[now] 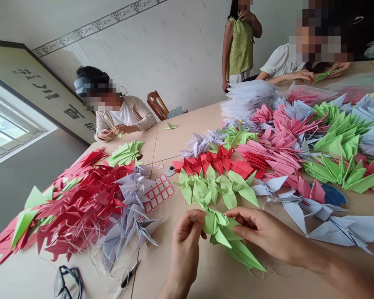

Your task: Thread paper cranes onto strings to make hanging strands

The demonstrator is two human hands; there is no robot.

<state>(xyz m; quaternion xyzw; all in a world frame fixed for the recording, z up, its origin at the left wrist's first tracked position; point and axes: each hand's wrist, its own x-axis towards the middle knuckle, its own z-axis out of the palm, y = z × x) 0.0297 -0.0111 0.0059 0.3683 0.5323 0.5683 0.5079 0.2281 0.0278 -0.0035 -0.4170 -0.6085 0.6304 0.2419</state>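
Near the bottom centre of the head view, a green folded paper piece (218,228) is held up between both hands. My left hand (188,241) pinches its left edge between thumb and fingers. On its right side, my right hand (258,230) grips it with thumb and fingertips. Below it hangs another pointed green paper piece (244,253), with thin string near its tip. Just beyond the hands lies a row of green folded pieces (212,187), and behind that a row of red ones (205,162).
Red folded papers (87,203) are heaped at left beside pale purple ones (127,207). Glasses (67,282) and a pen (129,275) lie at the front left. Pink, green and white stacks (283,128) cover the right. Three people are across the table (187,128).
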